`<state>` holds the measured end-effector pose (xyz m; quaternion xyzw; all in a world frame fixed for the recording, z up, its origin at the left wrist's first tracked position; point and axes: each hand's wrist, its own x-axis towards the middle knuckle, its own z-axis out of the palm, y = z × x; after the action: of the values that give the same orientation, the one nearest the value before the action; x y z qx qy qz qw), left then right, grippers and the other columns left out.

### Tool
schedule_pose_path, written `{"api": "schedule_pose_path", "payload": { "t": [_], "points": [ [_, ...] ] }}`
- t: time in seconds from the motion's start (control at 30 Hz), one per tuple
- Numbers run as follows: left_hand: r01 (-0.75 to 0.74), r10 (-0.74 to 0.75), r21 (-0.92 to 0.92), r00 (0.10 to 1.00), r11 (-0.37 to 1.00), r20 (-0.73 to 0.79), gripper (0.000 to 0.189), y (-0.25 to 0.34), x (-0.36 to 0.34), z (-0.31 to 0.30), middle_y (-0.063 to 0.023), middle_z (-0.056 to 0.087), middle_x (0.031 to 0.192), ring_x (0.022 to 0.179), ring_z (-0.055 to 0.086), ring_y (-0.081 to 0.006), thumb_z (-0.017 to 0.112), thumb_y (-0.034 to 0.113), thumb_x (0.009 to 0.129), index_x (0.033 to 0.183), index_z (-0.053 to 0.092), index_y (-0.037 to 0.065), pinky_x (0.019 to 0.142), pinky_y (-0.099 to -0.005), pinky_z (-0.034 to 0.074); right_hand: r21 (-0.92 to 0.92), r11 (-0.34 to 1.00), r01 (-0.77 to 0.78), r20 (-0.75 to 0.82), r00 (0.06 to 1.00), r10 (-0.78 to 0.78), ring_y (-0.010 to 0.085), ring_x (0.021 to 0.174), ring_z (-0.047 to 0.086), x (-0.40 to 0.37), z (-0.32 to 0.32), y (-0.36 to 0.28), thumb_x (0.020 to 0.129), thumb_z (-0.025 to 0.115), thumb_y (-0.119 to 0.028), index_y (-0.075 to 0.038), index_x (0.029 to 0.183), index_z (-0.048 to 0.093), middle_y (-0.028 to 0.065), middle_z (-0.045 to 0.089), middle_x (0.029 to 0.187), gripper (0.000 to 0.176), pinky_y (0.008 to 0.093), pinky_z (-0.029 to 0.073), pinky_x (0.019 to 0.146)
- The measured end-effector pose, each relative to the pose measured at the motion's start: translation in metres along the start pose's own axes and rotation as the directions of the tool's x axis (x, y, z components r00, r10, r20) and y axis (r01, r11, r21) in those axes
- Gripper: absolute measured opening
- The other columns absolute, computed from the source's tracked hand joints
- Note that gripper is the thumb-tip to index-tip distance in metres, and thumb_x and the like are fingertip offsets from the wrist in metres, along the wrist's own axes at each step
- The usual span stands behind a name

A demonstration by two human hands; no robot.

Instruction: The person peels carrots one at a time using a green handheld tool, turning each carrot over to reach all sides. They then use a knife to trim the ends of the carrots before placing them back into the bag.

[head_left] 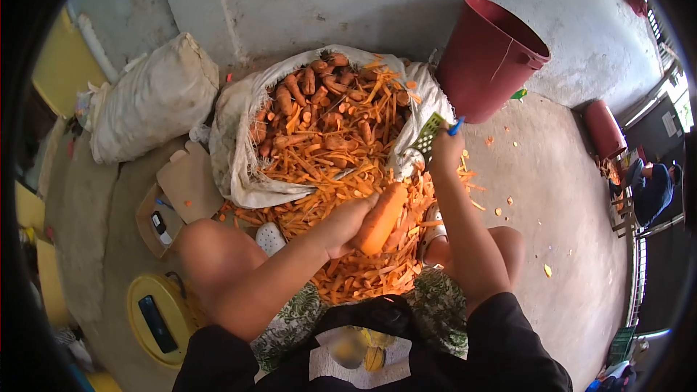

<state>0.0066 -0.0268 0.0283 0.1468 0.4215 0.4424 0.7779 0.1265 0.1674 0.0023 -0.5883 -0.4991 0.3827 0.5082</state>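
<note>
My left hand (348, 226) is closed around a thick, peeled-looking orange carrot (383, 219), tilted above the pile between my legs. To its upper right, my right hand (445, 152) grips a knife (430, 132) with a green blade pierced by holes; blue shows at the handle. Blade and carrot are apart. Beneath both hands lies a heap of orange peelings and strips (374, 274). Ahead, a white woven sack (236, 167) lies open, with unpeeled carrots (290, 94) and cut pieces heaped in it.
A dark red bin (475, 65) stands behind the sack, right. At left are a full white sack (156, 98), a cardboard box (190, 189) and a yellow bucket (138, 323) with a phone (157, 323) on its lid. A person (652, 189) sits far right.
</note>
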Motion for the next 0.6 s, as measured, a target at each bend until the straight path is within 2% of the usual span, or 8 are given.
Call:
{"api": "schedule_pose_path", "payload": {
  "t": [0.13,0.17,0.2,0.27,0.37,0.43,0.57,0.6],
  "points": [
    [-0.012,0.019,-0.092,0.997,0.996,0.081,0.038,0.010,0.009,-0.017,-0.0099,0.056,0.085,0.075,0.059,-0.0200,0.033,0.036,0.091,0.108,0.044,0.003,0.059,-0.0365,0.053,0.362,0.917,-0.169,0.127,0.983,0.131,0.0076,0.046,0.037,-0.038,-0.003,-0.036,0.087,0.048,-0.020,-0.004,0.079,0.051,-0.0022,0.042,0.057,0.018,0.0251,0.031,0.043],
    [-0.033,0.037,-0.102,0.999,0.994,0.036,0.037,0.009,0.011,-0.016,-0.0093,0.056,0.087,0.077,0.059,-0.0193,0.034,0.035,0.091,0.107,0.044,0.004,0.060,-0.0364,0.053,0.277,0.948,-0.155,0.193,0.976,0.104,0.0077,0.045,0.037,-0.051,-0.002,-0.041,0.087,0.048,-0.021,-0.004,0.080,0.052,-0.0014,0.043,0.058,0.019,0.0238,0.032,0.040],
    [-0.051,0.050,-0.109,0.999,0.993,-0.010,0.035,0.007,0.015,-0.017,-0.0087,0.055,0.089,0.079,0.058,-0.0187,0.035,0.034,0.091,0.107,0.045,0.005,0.060,-0.0364,0.053,0.336,0.926,-0.172,0.268,0.960,0.082,0.0082,0.046,0.042,-0.063,0.002,-0.037,0.087,0.048,-0.022,-0.002,0.084,0.052,0.0004,0.046,0.059,0.020,0.0238,0.036,0.040],
    [-0.060,0.071,-0.176,0.996,0.983,0.061,0.033,-0.004,0.035,-0.036,-0.0082,0.056,0.086,0.074,0.059,-0.0189,0.033,0.033,0.091,0.104,0.046,0.005,0.060,-0.0357,0.052,0.294,0.950,-0.110,0.389,0.921,-0.014,0.0088,0.048,0.043,-0.088,0.008,-0.036,0.087,0.048,-0.024,-0.004,0.082,0.050,0.0001,0.048,0.059,0.021,0.0230,0.033,0.043],
    [-0.081,0.109,-0.330,0.992,0.940,0.070,0.033,0.002,0.032,-0.023,-0.0081,0.057,0.082,0.069,0.059,-0.0195,0.030,0.032,0.091,0.098,0.049,0.006,0.061,-0.0341,0.052,0.234,0.971,0.057,0.418,0.895,-0.153,0.0099,0.048,0.042,-0.110,0.010,-0.034,0.087,0.048,-0.024,-0.003,0.080,0.050,0.0005,0.047,0.056,0.022,0.0244,0.033,0.044],
    [-0.079,0.099,-0.314,0.994,0.946,0.046,0.033,-0.002,0.033,-0.026,-0.0086,0.057,0.083,0.070,0.059,-0.0194,0.030,0.032,0.091,0.099,0.048,0.005,0.060,-0.0337,0.052,-0.018,0.935,0.354,0.315,0.890,-0.331,0.0122,0.046,0.043,-0.112,0.011,-0.031,0.087,0.047,-0.023,-0.002,0.077,0.050,0.0028,0.046,0.053,0.023,0.0269,0.033,0.043],
    [-0.114,0.124,-0.187,0.991,0.976,0.044,0.034,-0.007,0.046,-0.037,-0.0097,0.056,0.085,0.070,0.059,-0.0183,0.029,0.032,0.092,0.102,0.045,0.004,0.059,-0.0332,0.051,-0.096,0.934,0.345,0.286,0.908,-0.306,0.0145,0.045,0.043,-0.102,0.010,-0.022,0.087,0.046,-0.023,-0.001,0.076,0.051,0.0054,0.045,0.051,0.025,0.0293,0.034,0.043],
    [-0.111,0.123,-0.186,0.991,0.976,0.050,0.034,-0.005,0.040,-0.030,-0.0097,0.056,0.085,0.070,0.059,-0.0183,0.029,0.032,0.092,0.102,0.045,0.004,0.059,-0.0332,0.051,-0.047,0.966,0.253,0.245,0.941,-0.235,0.0145,0.045,0.044,-0.097,0.009,-0.024,0.088,0.046,-0.023,-0.001,0.077,0.051,0.0059,0.046,0.052,0.025,0.0299,0.034,0.043]
  ]
}}
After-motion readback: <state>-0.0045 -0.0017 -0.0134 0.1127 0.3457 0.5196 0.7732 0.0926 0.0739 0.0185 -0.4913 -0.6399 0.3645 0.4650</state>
